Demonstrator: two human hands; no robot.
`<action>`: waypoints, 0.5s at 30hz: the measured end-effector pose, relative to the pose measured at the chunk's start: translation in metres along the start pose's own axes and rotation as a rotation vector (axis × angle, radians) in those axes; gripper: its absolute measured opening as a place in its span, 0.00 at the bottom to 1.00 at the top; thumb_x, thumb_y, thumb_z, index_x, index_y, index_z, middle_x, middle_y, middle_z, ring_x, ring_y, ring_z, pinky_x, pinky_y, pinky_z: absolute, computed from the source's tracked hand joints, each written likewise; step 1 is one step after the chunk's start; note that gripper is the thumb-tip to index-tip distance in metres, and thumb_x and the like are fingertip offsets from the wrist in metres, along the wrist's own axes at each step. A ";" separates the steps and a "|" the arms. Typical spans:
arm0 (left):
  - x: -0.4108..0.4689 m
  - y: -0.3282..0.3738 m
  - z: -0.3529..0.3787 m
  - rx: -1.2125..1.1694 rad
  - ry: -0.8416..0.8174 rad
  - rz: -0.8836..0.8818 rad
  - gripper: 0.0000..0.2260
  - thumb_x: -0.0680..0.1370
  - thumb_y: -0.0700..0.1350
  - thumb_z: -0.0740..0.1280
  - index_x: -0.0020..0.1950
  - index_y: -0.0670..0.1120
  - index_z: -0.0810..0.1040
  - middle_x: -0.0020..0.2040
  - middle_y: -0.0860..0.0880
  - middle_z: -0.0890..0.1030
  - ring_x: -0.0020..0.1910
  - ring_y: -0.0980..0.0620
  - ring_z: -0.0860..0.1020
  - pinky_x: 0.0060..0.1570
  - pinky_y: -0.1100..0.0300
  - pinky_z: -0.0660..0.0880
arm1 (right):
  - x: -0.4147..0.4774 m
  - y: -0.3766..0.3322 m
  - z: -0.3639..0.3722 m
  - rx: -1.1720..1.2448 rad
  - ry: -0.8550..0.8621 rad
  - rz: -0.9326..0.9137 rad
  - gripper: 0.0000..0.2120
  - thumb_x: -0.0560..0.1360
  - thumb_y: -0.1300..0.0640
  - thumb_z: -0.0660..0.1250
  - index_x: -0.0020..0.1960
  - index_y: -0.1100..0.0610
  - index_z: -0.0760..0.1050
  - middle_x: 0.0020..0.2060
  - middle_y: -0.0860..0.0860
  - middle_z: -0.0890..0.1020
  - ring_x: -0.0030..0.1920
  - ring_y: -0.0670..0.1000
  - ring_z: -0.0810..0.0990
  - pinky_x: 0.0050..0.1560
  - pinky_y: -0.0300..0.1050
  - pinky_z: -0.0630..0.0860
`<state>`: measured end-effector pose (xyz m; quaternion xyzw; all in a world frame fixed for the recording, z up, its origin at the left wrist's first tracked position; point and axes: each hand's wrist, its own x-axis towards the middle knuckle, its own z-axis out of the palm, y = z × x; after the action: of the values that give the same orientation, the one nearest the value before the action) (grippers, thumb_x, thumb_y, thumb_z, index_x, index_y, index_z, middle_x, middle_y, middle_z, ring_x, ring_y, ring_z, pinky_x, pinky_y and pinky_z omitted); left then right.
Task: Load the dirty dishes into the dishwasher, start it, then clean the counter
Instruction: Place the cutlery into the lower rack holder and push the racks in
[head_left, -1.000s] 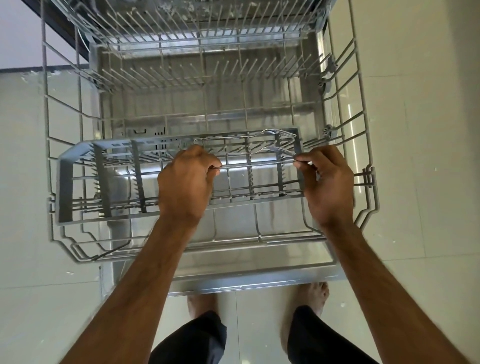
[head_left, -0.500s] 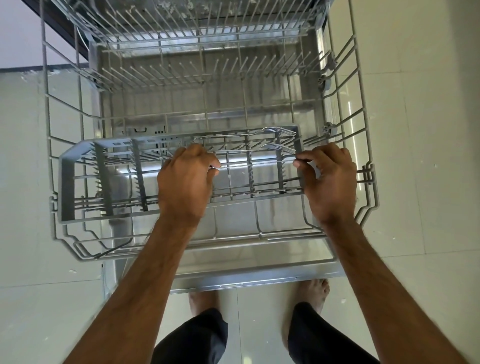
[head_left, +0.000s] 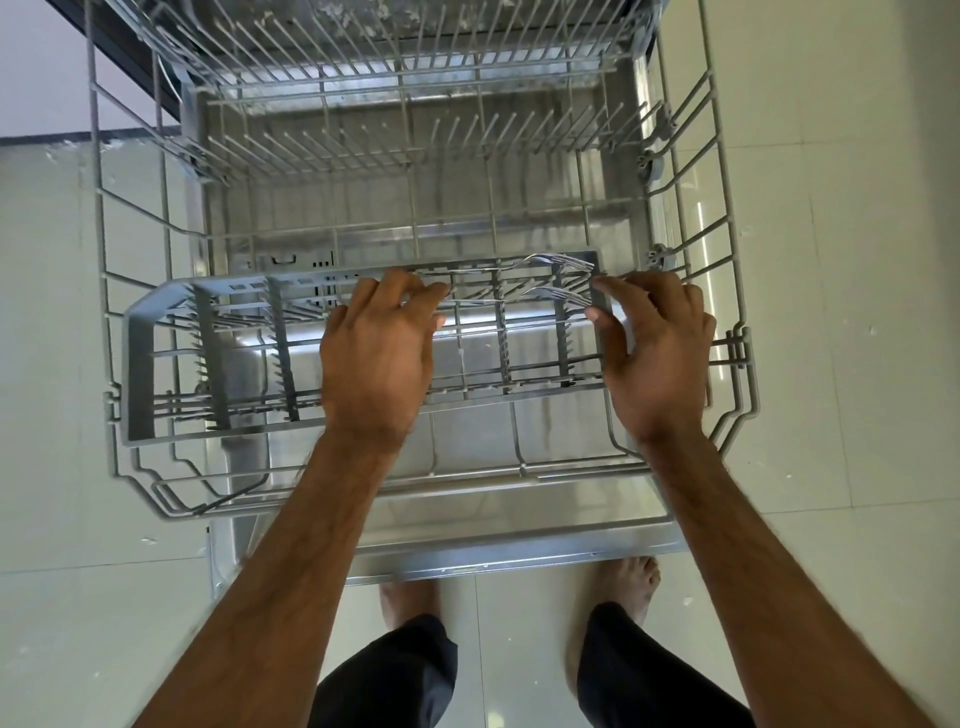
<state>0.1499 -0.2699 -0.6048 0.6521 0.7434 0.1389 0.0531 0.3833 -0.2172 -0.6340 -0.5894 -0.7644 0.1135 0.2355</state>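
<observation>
Pale floor tiles (head_left: 831, 260) surround an open dishwasher, whose door (head_left: 519, 551) lies flat with a wire rack (head_left: 467, 475) drawn out above it. Head view: a grey cutlery tray (head_left: 139, 374) lies across the front part of the rack, slightly askew to the front rim. Two forks sit at its right end, the far fork (head_left: 550, 260) and the near fork (head_left: 558, 295), both with tines pointing right and close to the end wall. The left hand (head_left: 376, 358) rests over the middle of the tray, fingers loosely extended onto its ribs where the fork handles run. The right hand (head_left: 660, 353) is at the right end wall, thumb and forefinger apart on either side of the near fork's tines, with nothing visibly pinched. The hands are well apart. Hazards, as judged: the tray floor is open ribbing, so a fork released off the ribs may drop through onto the door or towards the bare feet (head_left: 410, 603) below. The tines are just beside the right fingertips and could prick them. A tray left askew may shift or catch when the rack is pushed in. Forks lying close together may also shield each other from the wash. The rest of the rack shows no dishes, so loading appears barely begun.
</observation>
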 end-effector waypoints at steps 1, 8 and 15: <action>0.000 0.000 0.002 0.018 -0.015 0.004 0.12 0.76 0.41 0.73 0.60 0.46 0.83 0.54 0.45 0.82 0.52 0.42 0.80 0.49 0.41 0.79 | 0.001 0.001 0.002 -0.012 0.003 -0.010 0.11 0.81 0.50 0.65 0.58 0.53 0.81 0.53 0.52 0.79 0.54 0.55 0.75 0.49 0.50 0.68; 0.001 0.000 0.002 0.016 -0.002 0.048 0.11 0.77 0.41 0.72 0.59 0.45 0.83 0.52 0.45 0.83 0.49 0.42 0.81 0.47 0.43 0.80 | 0.003 0.001 0.005 -0.014 0.031 0.010 0.10 0.80 0.50 0.66 0.56 0.53 0.81 0.52 0.52 0.80 0.53 0.56 0.77 0.50 0.50 0.67; 0.005 -0.008 0.006 0.054 -0.163 0.054 0.28 0.83 0.55 0.57 0.81 0.47 0.56 0.81 0.49 0.56 0.79 0.46 0.57 0.76 0.43 0.56 | 0.015 -0.009 0.008 -0.083 -0.180 -0.079 0.27 0.84 0.44 0.52 0.80 0.53 0.57 0.79 0.50 0.61 0.79 0.52 0.56 0.75 0.69 0.50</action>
<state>0.1432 -0.2651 -0.6121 0.6821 0.7223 0.0668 0.0922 0.3688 -0.2042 -0.6339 -0.5554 -0.8092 0.1247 0.1456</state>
